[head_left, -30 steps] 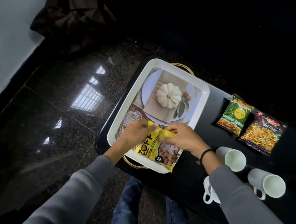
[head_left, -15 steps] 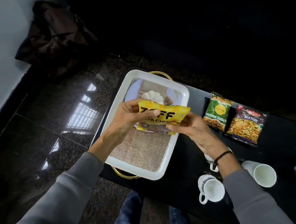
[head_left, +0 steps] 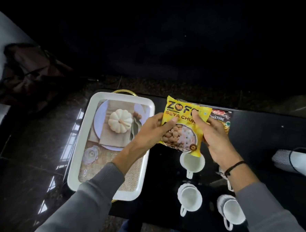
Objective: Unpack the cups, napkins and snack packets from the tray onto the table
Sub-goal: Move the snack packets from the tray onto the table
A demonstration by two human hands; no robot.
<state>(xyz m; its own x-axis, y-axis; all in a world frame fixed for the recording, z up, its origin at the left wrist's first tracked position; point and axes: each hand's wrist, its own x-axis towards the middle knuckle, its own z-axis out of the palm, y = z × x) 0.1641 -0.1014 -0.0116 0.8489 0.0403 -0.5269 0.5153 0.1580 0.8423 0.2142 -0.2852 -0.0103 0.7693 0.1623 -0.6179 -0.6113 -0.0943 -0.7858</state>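
Both hands hold a yellow soya chunks packet in the air, right of the white tray and over the black table. My left hand grips its left edge with the thumb on its face. My right hand grips its right edge. The packet hides most of a dark mixture packet lying on the table behind it. Three white cups lie on the table below the packet. The tray shows only its printed pumpkin picture.
A folded white and striped cloth lies at the table's right edge. A dark bag sits on the glossy floor at the far left. My knees in jeans show under the table's near edge.
Both hands lifted the yellow packet off the tray and carried it right, over the table. It now stands face-up in front of the other packets. The camera view also shifted.
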